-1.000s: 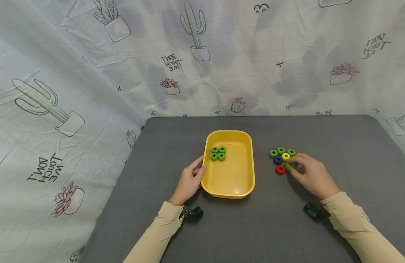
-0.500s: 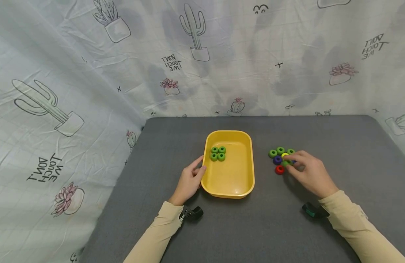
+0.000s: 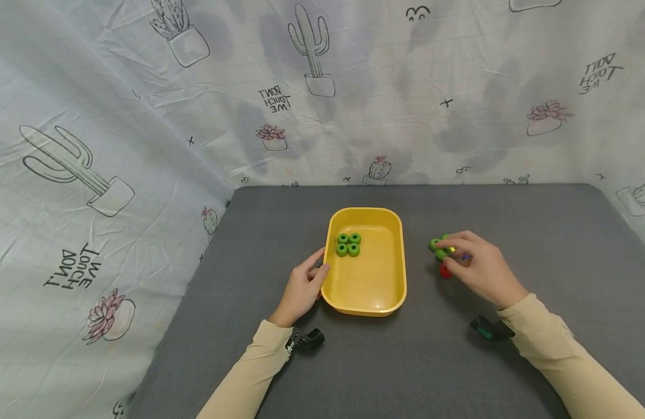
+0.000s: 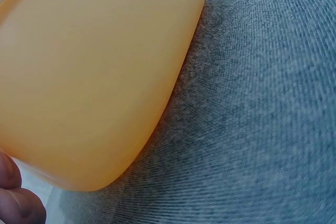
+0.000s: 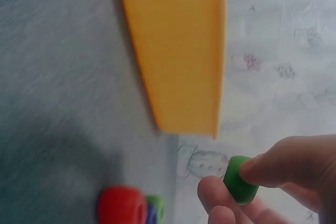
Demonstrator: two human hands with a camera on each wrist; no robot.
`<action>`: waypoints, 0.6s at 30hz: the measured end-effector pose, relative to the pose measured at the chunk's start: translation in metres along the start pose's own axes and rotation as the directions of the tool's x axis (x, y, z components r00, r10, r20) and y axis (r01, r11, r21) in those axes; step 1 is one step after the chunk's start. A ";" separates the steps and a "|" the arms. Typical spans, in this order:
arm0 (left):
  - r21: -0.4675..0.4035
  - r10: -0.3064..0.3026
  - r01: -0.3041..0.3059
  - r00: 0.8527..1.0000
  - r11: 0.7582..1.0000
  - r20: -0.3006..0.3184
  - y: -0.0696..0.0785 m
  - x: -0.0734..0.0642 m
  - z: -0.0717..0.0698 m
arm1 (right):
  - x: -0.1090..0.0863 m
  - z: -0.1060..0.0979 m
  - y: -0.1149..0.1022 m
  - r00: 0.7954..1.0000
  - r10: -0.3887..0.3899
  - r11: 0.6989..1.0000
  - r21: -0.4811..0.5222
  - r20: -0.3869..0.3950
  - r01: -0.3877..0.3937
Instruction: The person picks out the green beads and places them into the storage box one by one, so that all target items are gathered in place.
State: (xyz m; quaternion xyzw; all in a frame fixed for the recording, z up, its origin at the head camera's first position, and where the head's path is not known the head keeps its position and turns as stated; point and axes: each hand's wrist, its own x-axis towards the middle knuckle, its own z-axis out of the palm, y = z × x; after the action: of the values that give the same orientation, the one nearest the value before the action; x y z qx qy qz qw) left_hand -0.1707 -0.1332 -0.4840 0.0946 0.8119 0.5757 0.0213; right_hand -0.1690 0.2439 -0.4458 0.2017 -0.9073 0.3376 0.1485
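Observation:
My left hand holds the left side of a yellow plastic tray, thumb at the rim. Its fingertips show beside the tray's outer wall in the left wrist view. Several green ring-shaped beads stand together in the tray's upper left part. Right of the tray, my right hand pinches another green bead between thumb and fingers, raised off the table. Beneath that hand lie loose beads, among them a red bead and a green bead; the hand partly hides the group.
A dark grey cloth-covered table carries everything. A white curtain printed with cacti hangs behind it and along the left. Black wrist cameras, such as the right one, sit under both wrists.
My right hand has taken a green bead from the loose group and lifted it, moving a little left towards the tray. My left hand and the tray have stayed put.

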 end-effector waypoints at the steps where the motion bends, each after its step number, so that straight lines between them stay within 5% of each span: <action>1: -0.002 0.001 -0.001 1.000 1.000 0.001 0.000 0.000 0.000 | 0.002 0.001 -0.002 1.000 -0.002 1.000 0.014 0.008 0.002; 18: -0.003 0.008 -0.008 1.000 1.000 0.016 0.001 0.000 -0.002 | 0.035 0.018 -0.040 0.994 -0.039 0.983 0.182 0.097 0.020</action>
State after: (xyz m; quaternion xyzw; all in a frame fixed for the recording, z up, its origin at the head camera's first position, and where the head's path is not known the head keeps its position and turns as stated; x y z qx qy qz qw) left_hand -0.1705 -0.1354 -0.4826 0.1024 0.8105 0.5762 0.0260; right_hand -0.1839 0.1950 -0.4227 0.2446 -0.8761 0.4059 0.0887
